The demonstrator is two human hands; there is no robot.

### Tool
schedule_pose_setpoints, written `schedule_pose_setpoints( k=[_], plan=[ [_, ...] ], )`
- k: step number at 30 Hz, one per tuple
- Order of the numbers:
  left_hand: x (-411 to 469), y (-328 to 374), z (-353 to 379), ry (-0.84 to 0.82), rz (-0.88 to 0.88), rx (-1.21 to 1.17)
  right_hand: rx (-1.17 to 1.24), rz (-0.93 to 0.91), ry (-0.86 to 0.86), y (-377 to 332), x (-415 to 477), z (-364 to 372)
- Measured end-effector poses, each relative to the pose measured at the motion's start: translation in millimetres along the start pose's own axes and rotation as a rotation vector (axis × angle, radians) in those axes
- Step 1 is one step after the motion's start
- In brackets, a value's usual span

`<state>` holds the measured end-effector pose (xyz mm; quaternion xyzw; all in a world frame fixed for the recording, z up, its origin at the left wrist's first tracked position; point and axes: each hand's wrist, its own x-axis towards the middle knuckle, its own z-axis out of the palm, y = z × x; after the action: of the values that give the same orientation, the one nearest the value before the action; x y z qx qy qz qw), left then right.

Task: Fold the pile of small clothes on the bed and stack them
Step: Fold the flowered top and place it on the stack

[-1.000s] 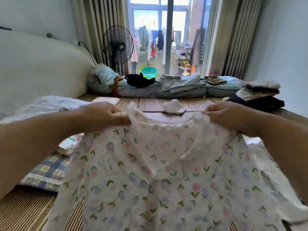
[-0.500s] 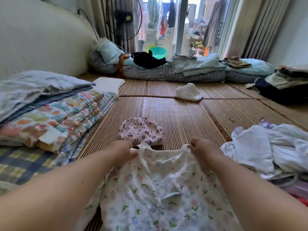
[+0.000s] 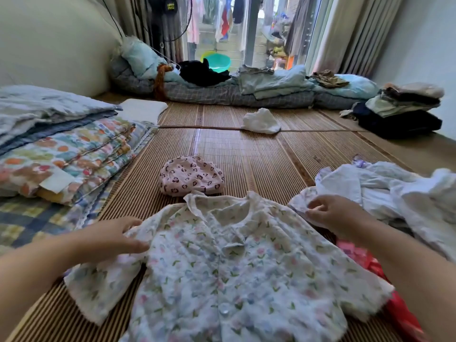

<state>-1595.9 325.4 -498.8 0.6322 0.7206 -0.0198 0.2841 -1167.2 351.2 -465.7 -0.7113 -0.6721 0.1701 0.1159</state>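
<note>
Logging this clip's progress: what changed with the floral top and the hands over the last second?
The floral top went from held up by its shoulders to lying flat on the mat. The left hand now rests on one sleeve; the right hand pinches the other. The pink folded garment stayed put.

Bright daylight from the window (image 3: 249, 28) ahead, soft shadows, wide-angle bending at edges

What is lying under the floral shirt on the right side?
The floral shirt lies mostly on the woven bamboo mat. Under its right sleeve, a red and pink item sticks out; how far it goes underneath is covered.
</note>
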Motion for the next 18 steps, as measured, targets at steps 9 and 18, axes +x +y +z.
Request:
schedule_pose_setpoints(
  k=[9, 18],
  plan=[
    [-66.6, -33.7, 59.6, 0.026, 0.028, 0.282, -0.198, 0.329, -0.178, 60.1, -111.6, 17.8],
    [-100.9, -24.4, 55.4, 0.552, -0.075, -0.239, 0.599, 0.309, 0.254, 59.4, -123.9, -1.8]
  ],
)
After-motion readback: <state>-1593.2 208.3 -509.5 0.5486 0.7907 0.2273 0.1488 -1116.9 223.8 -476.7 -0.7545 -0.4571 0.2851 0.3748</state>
